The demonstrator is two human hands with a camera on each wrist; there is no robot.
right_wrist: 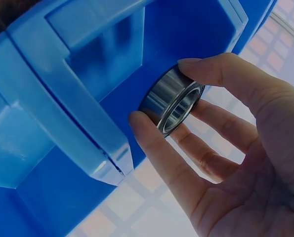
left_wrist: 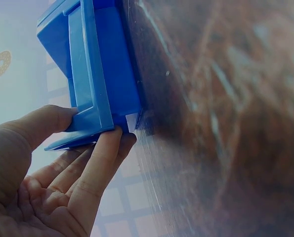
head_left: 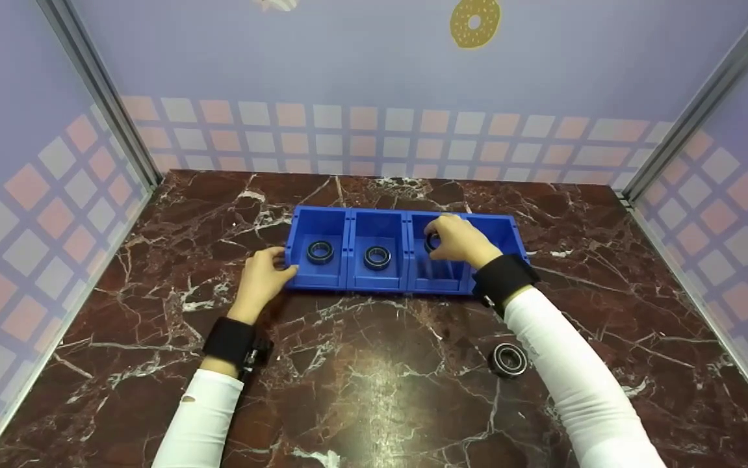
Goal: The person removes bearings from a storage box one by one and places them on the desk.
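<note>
Right hand: the right hand (head_left: pixel 461 240) is over the third bin (head_left: pixel 435 285), counted from the person's left. Its fingers are partly bent, and it pinches one ring between the thumb and a finger; the gap is only as wide as this ring.
Held ring: the held ring (right_wrist: pixel 160 97) is tilted, with its shiny metal side visible in the right wrist view. I cannot tell if it touches the bin.
Left hand: the left hand (head_left: pixel 262 278) grips the outer end of the first bin (head_left: pixel 316 282). The thumb is on the upper edge and the fingers are against the outside, closed to the thickness of the wall.
Row of bins: four blue bins stand side by side; the fourth bin (head_left: pixel 503 227) is partly behind the right hand and wrist.
Rings in bins: one dark ring (head_left: pixel 310 253) lies in the first bin, and another ring (head_left: pixel 368 259) lies in the second bin (head_left: pixel 377 283).
Ring outside: a loose ring (head_left: pixel 497 365) is on the table (head_left: pixel 361 377), just beside the right sleeve (head_left: pixel 585 383).
Wrists: each one wears a black band.
Back wall: light purple, with pink and white squares and a doughnut picture (head_left: pixel 459 26).
</note>
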